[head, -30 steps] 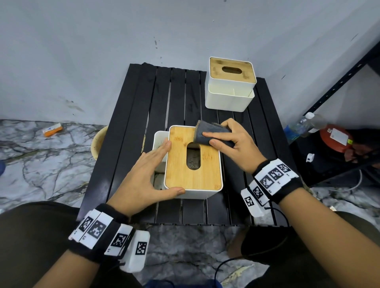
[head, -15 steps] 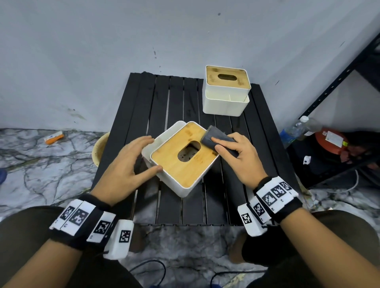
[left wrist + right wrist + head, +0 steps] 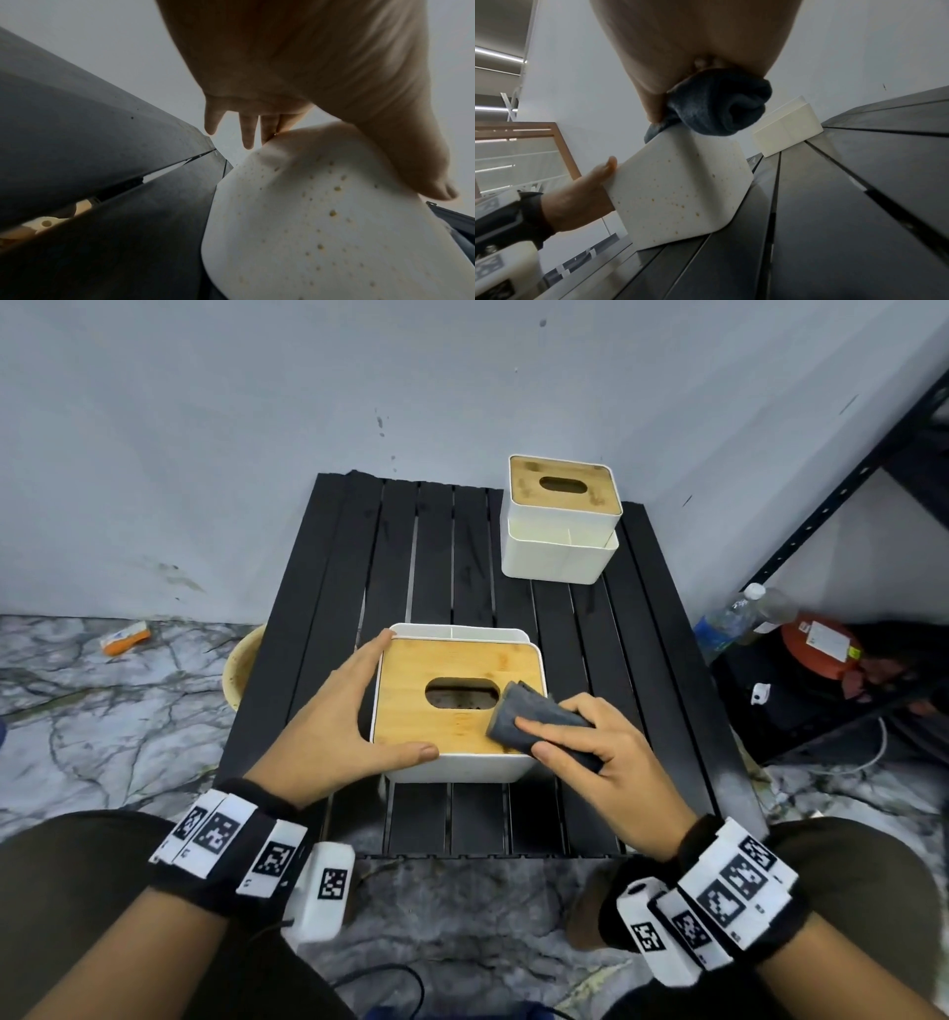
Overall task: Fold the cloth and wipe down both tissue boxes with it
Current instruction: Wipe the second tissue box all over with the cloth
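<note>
The near tissue box, white with a bamboo lid, stands square on the black slatted table. My left hand braces its near left corner, with straight fingers along the left wall and the thumb on the front wall. My right hand grips the folded grey cloth and presses it on the lid's near right part. From the right wrist, the bunched cloth sits on the box's top corner. The far tissue box stands at the table's back right.
A black metal shelf rises on the right, with a plastic bottle and a red container at its foot. A beige basin sits under the table's left edge. An orange packet lies on the marble floor.
My left hand turned the near box about a quarter turn clockwise, so its side compartment went from the left to the far side. The cloth slid from the lid's far part toward its near right.
</note>
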